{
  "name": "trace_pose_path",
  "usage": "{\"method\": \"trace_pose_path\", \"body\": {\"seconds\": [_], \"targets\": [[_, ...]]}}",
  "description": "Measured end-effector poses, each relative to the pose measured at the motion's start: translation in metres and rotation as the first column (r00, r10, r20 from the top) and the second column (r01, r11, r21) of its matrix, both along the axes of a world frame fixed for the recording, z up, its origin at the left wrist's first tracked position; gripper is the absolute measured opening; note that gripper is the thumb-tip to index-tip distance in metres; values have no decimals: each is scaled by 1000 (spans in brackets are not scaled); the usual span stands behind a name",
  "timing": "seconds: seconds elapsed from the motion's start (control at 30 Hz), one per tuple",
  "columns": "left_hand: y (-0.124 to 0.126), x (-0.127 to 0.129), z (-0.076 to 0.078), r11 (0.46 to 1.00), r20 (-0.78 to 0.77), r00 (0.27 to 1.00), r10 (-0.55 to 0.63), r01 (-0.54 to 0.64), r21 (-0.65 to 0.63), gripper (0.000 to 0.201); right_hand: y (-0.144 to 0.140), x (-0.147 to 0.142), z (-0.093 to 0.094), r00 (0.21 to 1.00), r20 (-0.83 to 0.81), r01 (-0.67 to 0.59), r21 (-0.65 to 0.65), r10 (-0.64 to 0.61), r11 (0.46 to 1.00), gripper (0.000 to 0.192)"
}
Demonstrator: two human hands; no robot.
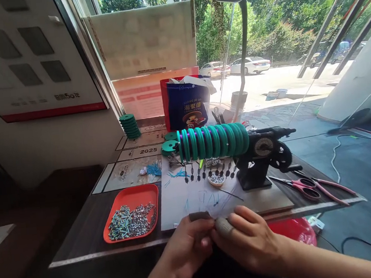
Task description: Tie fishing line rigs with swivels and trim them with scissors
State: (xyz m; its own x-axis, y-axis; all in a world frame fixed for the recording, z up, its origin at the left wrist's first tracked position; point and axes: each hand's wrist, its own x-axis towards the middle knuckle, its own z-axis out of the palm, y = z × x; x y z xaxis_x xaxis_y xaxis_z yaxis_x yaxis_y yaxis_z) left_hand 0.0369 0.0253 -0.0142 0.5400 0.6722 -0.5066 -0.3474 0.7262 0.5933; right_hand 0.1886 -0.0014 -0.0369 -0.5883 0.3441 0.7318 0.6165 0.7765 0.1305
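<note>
At the centre, a person's left hand and right hand meet low over the lap, fingers curled and fingertips brought together; a dark wrap covers one left finger and a grey knitted cover one right finger. Because the fingers hide the gap between them, I cannot tell whether either hand pinches something small or merely touches the other. Such close fingertip work would probably go best with light pressure, both wrists steady and the join turned toward the light from the window. The nearest thing, a pale board scattered with fine blue strips, lies just beyond the fingertips on the table. Farther back on it, a small bowl of silvery beads sits below a row of green discs mounted on a black cranked machine. Left of the hands is an orange tray of small metallic pieces; to the right, pink-handled scissors lie near the table edge.
</note>
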Motion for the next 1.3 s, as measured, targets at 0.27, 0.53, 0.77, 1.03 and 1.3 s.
{"method": "trace_pose_path", "body": {"seconds": [0.27,0.53,0.77,1.03,1.3], "targets": [[-4,0,-5,977,-144,990,8,23,211,14,-7,9,4,998,31,-38,-186,45,982,25],[-3,-1,-2,972,-218,974,-59,106,209,16,-18,18,-1,991,119,-37,-210,64,977,27],[-7,1,-5,926,-352,935,-44,170,337,14,-21,13,0,995,66,-66,-202,81,977,35],[-23,0,-7,556,-589,730,346,345,756,6,-22,2,26,940,-309,-312,-598,147,738,27],[-32,10,-33,447,-331,591,735,-55,893,12,38,-3,72,742,-541,-565,-822,-396,65,15]]}}
